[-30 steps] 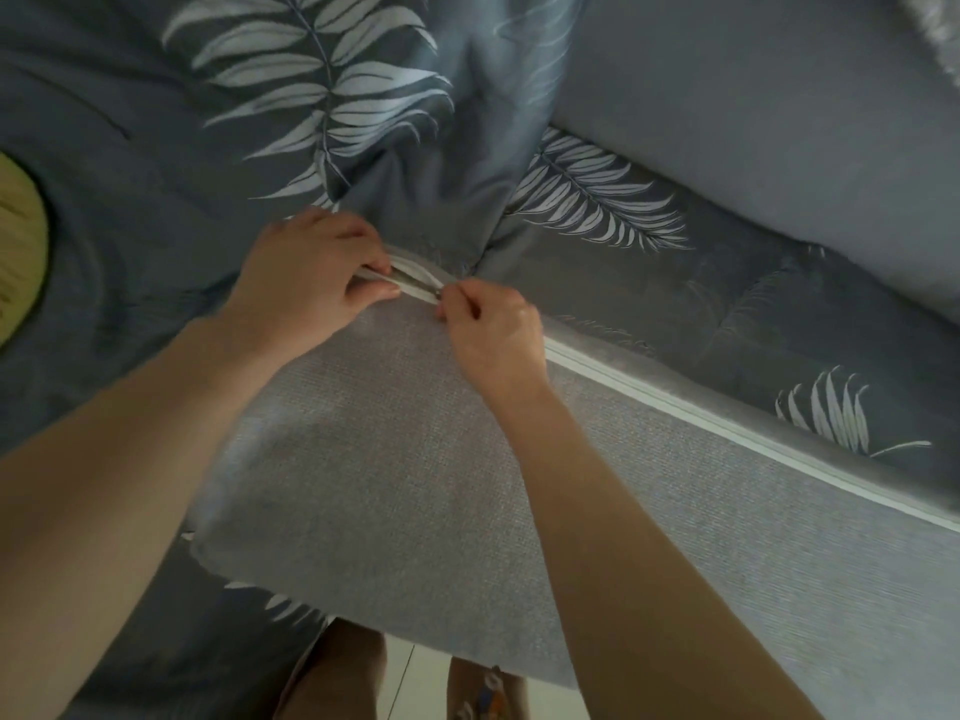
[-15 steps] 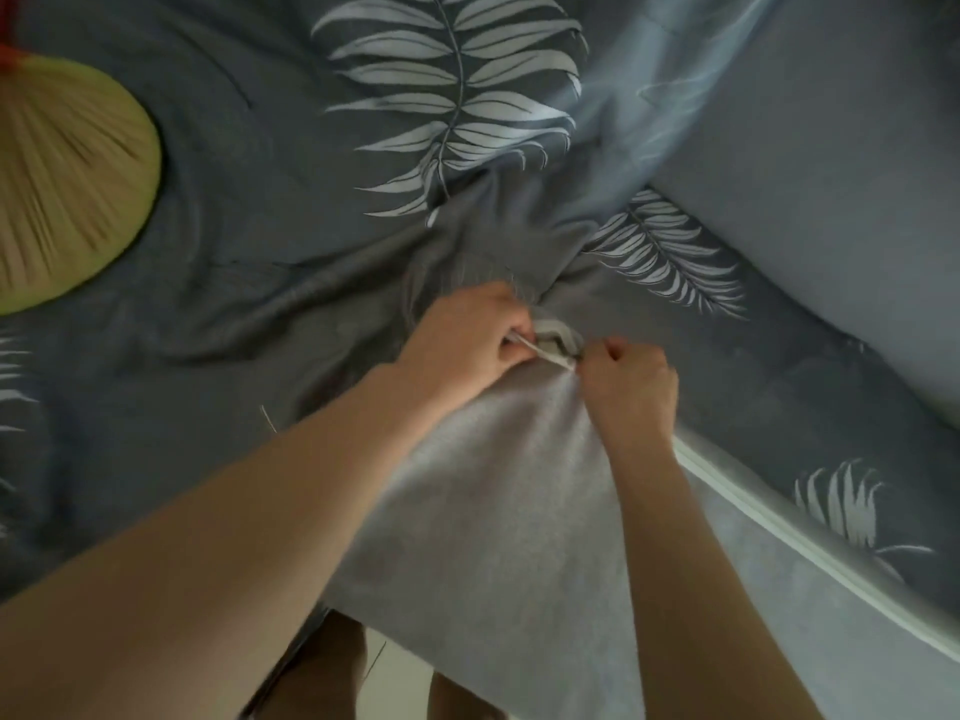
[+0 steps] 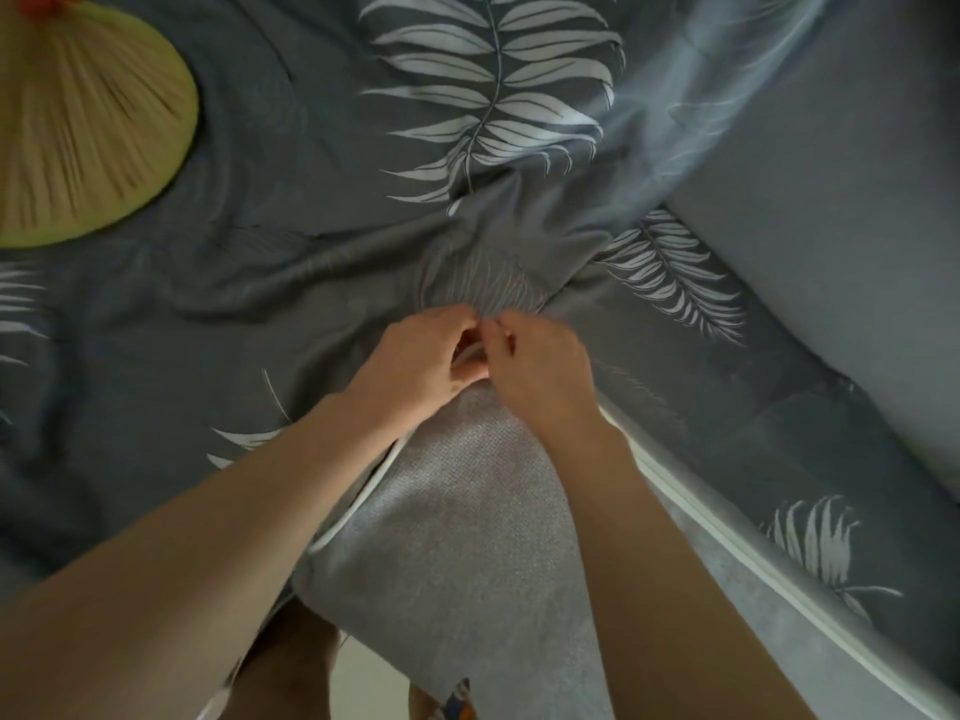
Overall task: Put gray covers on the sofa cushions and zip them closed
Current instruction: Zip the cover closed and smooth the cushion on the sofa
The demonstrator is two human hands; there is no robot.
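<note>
A sofa cushion in a gray woven cover (image 3: 457, 553) lies on a bed, one corner pointing away from me. White zipper tape (image 3: 727, 537) runs along its right edge, and a white piped edge (image 3: 363, 501) along its left. At the far corner my left hand (image 3: 421, 371) pinches the cover's corner, with a bit of white tape showing between its fingers. My right hand (image 3: 540, 371) is closed right beside it, fingertips touching, on the zipper end. The zipper pull itself is hidden by the fingers.
The cushion rests on a dark gray bedsheet with white leaf prints (image 3: 493, 96). A round straw fan (image 3: 78, 132) lies at the upper left. A plain light gray cushion (image 3: 841, 226) fills the upper right. My legs and pale floor (image 3: 363, 678) show at the bottom edge.
My right hand has slid along the zipper up to the cushion's far corner and now meets my left hand. The view has shifted, bringing the fan further in.
</note>
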